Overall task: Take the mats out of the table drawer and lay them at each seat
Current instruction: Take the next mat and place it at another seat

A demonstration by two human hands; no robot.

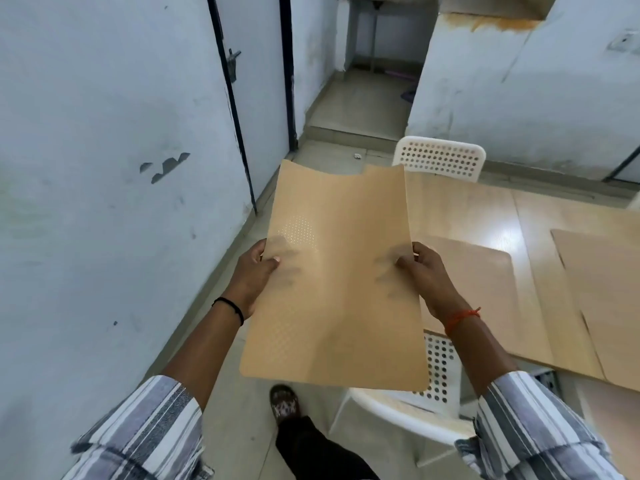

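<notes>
Tan mat (341, 271) held up in the air at frame centre, left hand (254, 277) pinching its edge at 9 o'clock and right hand (424, 271) pinching the opposite edge at 3 o'clock, thumbs on top, fingers showing faintly through the sheet. At 3 to 4 o'clock, wooden table (485, 209) with two more mats lying flat: near mat (485, 292), far mat (609, 292). White perforated chair (440, 159) at 1 o'clock beyond the table, second white chair (408, 410) at 5 o'clock under the held mat.

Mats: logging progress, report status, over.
Left hand and right hand grip one mat, airborne. Two mats on table. Path clear.
</notes>
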